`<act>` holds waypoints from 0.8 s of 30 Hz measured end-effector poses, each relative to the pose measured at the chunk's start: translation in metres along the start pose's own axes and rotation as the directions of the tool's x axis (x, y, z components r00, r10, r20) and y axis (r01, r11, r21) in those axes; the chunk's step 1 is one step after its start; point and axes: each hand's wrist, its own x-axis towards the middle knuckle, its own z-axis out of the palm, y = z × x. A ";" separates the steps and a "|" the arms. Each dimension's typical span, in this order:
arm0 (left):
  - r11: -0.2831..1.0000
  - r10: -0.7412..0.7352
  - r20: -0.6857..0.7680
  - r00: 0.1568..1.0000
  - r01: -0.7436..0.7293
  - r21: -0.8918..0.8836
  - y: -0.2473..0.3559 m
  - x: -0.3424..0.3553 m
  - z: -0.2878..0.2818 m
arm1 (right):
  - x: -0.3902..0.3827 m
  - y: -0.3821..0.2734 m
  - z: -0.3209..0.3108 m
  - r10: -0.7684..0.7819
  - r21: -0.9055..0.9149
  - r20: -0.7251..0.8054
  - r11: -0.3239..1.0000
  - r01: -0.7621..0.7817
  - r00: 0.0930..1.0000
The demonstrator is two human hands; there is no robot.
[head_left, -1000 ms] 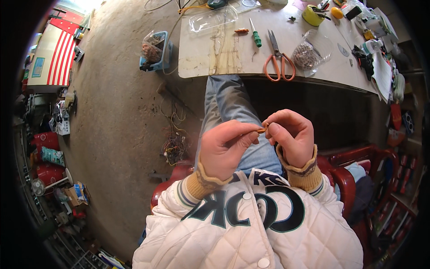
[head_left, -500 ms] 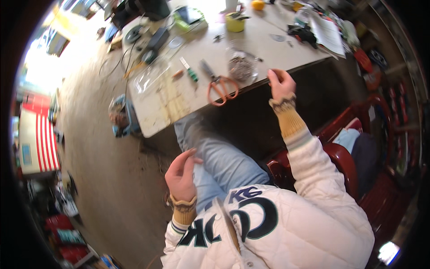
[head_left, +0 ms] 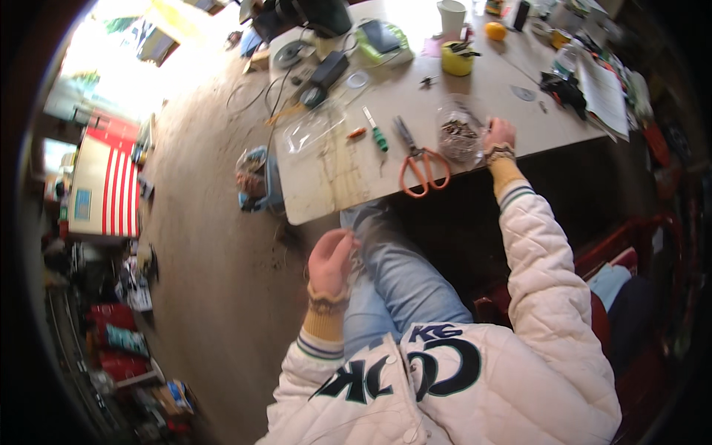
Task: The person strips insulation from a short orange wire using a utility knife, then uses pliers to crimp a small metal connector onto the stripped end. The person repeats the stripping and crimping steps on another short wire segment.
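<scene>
My left hand [head_left: 331, 254] is raised above my left thigh with its fingers curled together; what they hold, if anything, is hidden. At the table's front right, my right hand [head_left: 500, 135] has bent fingers at the right edge of a clear bag [head_left: 460, 136] of small metal pieces; their tips are unclear. Left of the bag lie orange-handled scissors [head_left: 425, 170], a green-handled screwdriver [head_left: 377, 136], a small orange piece [head_left: 357, 133] and a clear plastic tray [head_left: 295, 143].
The table [head_left: 325, 194] also bears cables, a black adapter [head_left: 329, 70], a yellow pot [head_left: 457, 63], a cup, an orange fruit [head_left: 495, 31] and papers [head_left: 602, 96]. A blue basket [head_left: 271, 185] stands on the floor left of it; a red chair [head_left: 601, 319] is at my right.
My hands were together at my lap, pinching a small copper-coloured piece; they have parted, the right reaching forward to the bag on the table. The view has also shifted.
</scene>
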 end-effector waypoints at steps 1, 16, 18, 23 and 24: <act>0.993 -0.052 0.072 0.996 0.059 -0.103 0.004 0.007 0.000 | -0.004 0.005 -0.004 -0.060 0.035 -0.045 0.997 0.062 0.997; 0.944 0.193 0.281 0.940 -0.100 -0.314 0.012 0.046 0.005 | -0.002 0.035 -0.149 0.495 0.981 0.094 0.103 -0.165 0.864; 0.953 0.207 0.188 0.960 -0.155 -0.262 0.011 0.059 -0.005 | -0.003 0.020 -0.178 0.447 0.993 0.020 0.095 -0.069 0.894; 0.946 0.321 -0.004 0.947 -0.320 0.056 0.007 0.093 -0.032 | -0.021 -0.029 -0.239 0.472 0.998 -0.052 -0.013 0.066 0.880; 0.941 0.327 -0.023 0.945 -0.323 0.102 0.006 0.099 -0.035 | -0.029 -0.041 -0.245 0.454 0.989 0.093 -0.145 -0.029 0.886</act>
